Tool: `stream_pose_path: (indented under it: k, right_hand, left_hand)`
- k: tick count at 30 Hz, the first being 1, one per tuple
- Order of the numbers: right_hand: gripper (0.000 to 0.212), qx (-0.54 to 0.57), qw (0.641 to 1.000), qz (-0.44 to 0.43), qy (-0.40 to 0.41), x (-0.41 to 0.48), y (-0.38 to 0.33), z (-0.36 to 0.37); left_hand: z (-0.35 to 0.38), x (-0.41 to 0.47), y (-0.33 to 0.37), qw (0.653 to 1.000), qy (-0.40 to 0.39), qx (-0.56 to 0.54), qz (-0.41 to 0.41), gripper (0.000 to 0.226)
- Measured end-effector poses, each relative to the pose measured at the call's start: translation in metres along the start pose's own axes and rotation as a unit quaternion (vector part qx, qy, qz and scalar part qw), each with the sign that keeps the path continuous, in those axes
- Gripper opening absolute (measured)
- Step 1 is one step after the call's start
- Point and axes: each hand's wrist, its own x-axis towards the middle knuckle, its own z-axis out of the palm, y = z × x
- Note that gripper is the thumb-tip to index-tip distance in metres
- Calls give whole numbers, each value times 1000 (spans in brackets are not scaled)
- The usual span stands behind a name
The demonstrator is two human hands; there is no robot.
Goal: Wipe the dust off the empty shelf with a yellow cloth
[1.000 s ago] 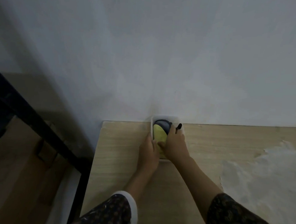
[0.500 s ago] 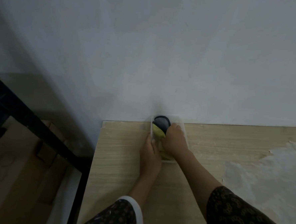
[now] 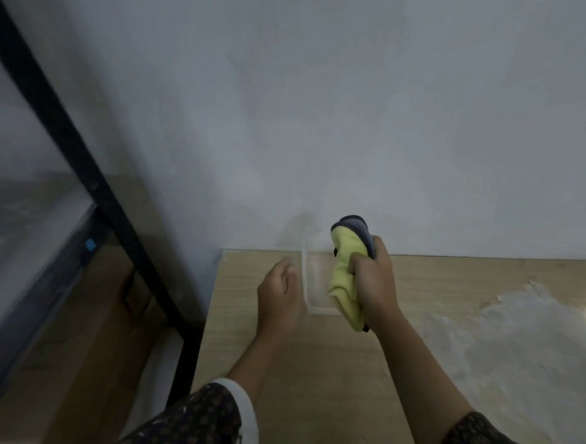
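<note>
At far left a black frame (image 3: 82, 161) slants down to the floor, with a blurred lower level beyond it. Right of it lies the pale wood shelf (image 3: 309, 377), its far edge against the white wall (image 3: 360, 106).

The left hand (image 3: 280, 293) is over the shelf near its left end. It is released and holds nothing, with the fingers loosely bent and the palm turned right. Its fingertips are just beside the left wall of a clear box (image 3: 303, 274); motion blur hides whether they touch it. A dark patterned sleeve (image 3: 211, 419) with a white cuff covers the forearm.

The box sits on the shelf against the wall. Above its right half, the right hand (image 3: 373, 285) is clenched round the yellow cloth (image 3: 346, 256). The cloth is bunched, with one end rising past the thumb and the other hanging below the fist. A dark grey layer (image 3: 353, 223) caps the upper end.

Farther right, a white patch of dust (image 3: 517, 345) spreads over the shelf toward the right edge, well apart from the cloth.
</note>
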Motion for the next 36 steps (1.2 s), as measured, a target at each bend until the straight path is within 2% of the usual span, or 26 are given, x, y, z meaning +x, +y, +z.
stream_pose_path:
  k: [3, 5, 7, 11, 16, 21, 24, 28, 36]
  right_hand:
    - [10, 31, 999, -25, -13, -44, -15, 7]
    - [13, 42, 998, -43, -17, -76, -27, 15]
    - [21, 45, 997, -61, -17, -111, -38, 23]
    - [9, 41, 994, -97, -11, -192, -56, 39]
    - [9, 28, 986, -160, -35, -294, -74, 69]
    - [9, 29, 974, -223, -29, -368, -83, 109]
    - [19, 5, 965, -262, -29, -399, -85, 133]
    - [36, -58, 952, -293, -64, -423, -86, 165]
    - [32, -170, 905, -387, -46, -426, -95, 241]
  left_hand:
    - [-35, -31, 17, 998, 18, -54, 23, 26]
    - [-61, -53, 24, 996, 20, -69, 49, 22]
    - [-89, -78, 29, 994, 24, -79, 70, 20]
    - [-154, -138, 40, 989, 29, -84, 117, 18]
    - [-243, -209, 51, 978, 24, -87, 189, 17]
    - [-326, -251, 37, 961, 47, -20, 273, 13]
    - [-373, -258, 18, 955, 69, 25, 288, 12]
    - [-425, -249, -8, 945, 120, 103, 287, 12]
    - [-502, -192, -44, 916, 211, 235, 248, 17]
